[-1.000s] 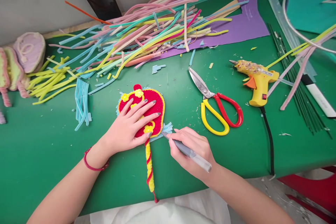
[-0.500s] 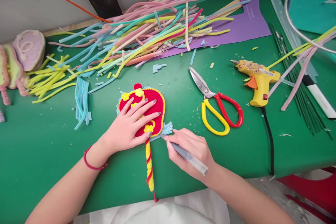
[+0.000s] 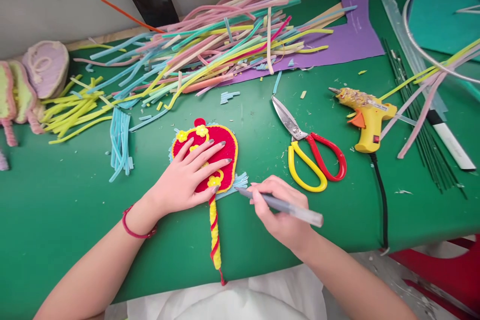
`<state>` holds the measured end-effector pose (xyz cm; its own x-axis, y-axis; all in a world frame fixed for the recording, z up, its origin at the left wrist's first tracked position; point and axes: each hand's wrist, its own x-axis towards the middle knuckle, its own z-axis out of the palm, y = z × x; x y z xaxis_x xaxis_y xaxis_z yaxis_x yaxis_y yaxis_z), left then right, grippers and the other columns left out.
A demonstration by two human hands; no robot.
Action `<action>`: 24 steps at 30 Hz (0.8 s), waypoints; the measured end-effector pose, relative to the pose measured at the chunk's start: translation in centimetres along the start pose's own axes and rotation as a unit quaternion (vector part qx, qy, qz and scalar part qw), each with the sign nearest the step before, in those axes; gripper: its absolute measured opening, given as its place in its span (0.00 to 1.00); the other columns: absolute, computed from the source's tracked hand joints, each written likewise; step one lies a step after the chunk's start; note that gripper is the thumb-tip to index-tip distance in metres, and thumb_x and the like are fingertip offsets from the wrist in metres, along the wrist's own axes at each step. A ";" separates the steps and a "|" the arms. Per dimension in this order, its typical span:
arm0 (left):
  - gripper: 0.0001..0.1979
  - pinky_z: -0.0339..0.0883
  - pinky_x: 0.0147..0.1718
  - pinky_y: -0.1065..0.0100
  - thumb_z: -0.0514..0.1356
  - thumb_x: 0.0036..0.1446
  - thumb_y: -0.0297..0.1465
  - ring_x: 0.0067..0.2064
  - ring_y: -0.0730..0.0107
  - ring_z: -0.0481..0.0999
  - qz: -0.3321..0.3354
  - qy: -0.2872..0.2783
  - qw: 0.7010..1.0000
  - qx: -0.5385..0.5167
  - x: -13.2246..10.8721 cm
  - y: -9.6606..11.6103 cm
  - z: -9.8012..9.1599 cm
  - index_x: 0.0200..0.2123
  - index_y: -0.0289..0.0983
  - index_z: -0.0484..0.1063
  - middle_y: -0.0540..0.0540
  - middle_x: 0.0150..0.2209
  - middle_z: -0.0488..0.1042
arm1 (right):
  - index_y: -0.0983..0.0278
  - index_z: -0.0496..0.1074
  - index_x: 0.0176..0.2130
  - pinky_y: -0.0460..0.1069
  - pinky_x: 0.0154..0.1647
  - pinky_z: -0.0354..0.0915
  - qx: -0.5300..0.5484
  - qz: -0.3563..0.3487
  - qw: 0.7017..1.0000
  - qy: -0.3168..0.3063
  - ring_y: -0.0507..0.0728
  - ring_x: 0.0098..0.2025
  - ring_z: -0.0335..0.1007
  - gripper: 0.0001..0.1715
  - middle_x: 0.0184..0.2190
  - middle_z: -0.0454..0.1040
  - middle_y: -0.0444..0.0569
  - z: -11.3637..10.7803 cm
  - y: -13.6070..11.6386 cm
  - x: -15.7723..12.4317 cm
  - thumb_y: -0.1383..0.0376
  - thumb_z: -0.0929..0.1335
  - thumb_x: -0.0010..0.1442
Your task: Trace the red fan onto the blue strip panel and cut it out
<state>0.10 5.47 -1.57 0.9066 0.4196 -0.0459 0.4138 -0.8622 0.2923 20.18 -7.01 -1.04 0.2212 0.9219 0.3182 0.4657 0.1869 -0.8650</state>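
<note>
At the frame's centre, the left hand (image 3: 182,184) lies with its grip spread over a red fan (image 3: 229,147). Right of it, the right hand (image 3: 287,232) pinches a pen (image 3: 307,216), its tip perhaps touching blue strips (image 3: 240,181).

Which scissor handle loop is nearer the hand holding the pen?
The yellow loop, close to the right hand; the red loop lies farther off, toward the glue gun.

Fuzzy fan (image 3: 229,174), shiny metal scissor blades (image 3: 288,117), probably plastic pen (image 3: 287,205)
</note>
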 end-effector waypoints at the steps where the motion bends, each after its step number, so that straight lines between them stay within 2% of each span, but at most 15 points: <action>1: 0.27 0.37 0.65 0.47 0.53 0.59 0.37 0.67 0.53 0.54 -0.001 -0.002 1.000 0.001 0.0 0.0 0.0 0.62 0.45 0.61 0.46 0.67 0.55 | 0.61 0.68 0.28 0.46 0.26 0.68 0.004 0.023 1.000 0.003 0.51 0.24 0.69 0.09 0.20 0.72 0.42 -0.1 0.0 0.1 0.72 0.64 0.59; 6: 0.26 0.37 0.65 0.48 0.51 0.61 0.38 0.67 0.54 0.52 0.004 0.003 1.000 0.005 0.0 0.2 -0.2 0.62 0.43 0.61 0.45 0.67 0.53 | 0.62 0.69 0.27 0.46 0.27 0.67 0.027 0.105 0.994 0.003 0.51 0.25 0.70 0.11 0.21 0.72 0.43 -0.4 0.5 0.0 0.67 0.64 0.61; 11: 0.25 0.36 0.66 0.48 0.49 0.64 0.39 0.68 0.56 0.50 0.008 0.007 1.000 0.000 -0.2 0.2 -0.1 0.63 0.43 0.60 0.45 0.68 0.52 | 0.63 0.70 0.31 0.47 0.24 0.66 0.123 0.136 0.983 0.015 0.51 0.20 0.67 0.12 0.17 0.69 0.41 -0.3 1.3 0.0 0.61 0.63 0.64; 15: 0.24 0.35 0.66 0.49 0.47 0.65 0.40 0.68 0.57 0.49 0.003 0.013 1.000 -0.012 -0.3 0.4 -0.1 0.63 0.44 0.60 0.46 0.68 0.53 | 0.63 0.71 0.30 0.48 0.25 0.66 0.141 0.153 0.977 0.048 0.52 0.22 0.69 0.13 0.18 0.70 0.42 0.0 1.1 0.3 0.57 0.66 0.61; 20: 0.25 0.35 0.65 0.49 0.45 0.66 0.43 0.68 0.58 0.48 0.003 0.016 1.000 -0.018 -0.5 0.4 0.0 0.63 0.44 0.60 0.46 0.68 0.51 | 0.62 0.65 0.25 0.45 0.22 0.61 0.133 0.183 0.969 0.097 0.48 0.16 0.60 0.17 0.13 0.61 0.37 1.8 -0.8 -0.8 0.56 0.69 0.59; 24: 0.25 0.37 0.65 0.50 0.45 0.66 0.43 0.69 0.60 0.47 0.010 0.011 1.000 -0.016 -0.6 0.2 0.1 0.63 0.44 0.59 0.46 0.69 0.50 | 0.62 0.62 0.24 0.45 0.22 0.61 0.103 0.161 0.975 0.114 0.48 0.17 0.60 0.18 0.14 0.62 0.37 4.0 -1.7 -2.2 0.56 0.67 0.60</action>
<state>-0.38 5.01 -1.53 0.9128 0.4079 -0.0191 0.3916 -0.8611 0.3243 15.41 -7.99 -1.80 0.5224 0.8494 0.0747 0.1637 -0.0139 -0.9864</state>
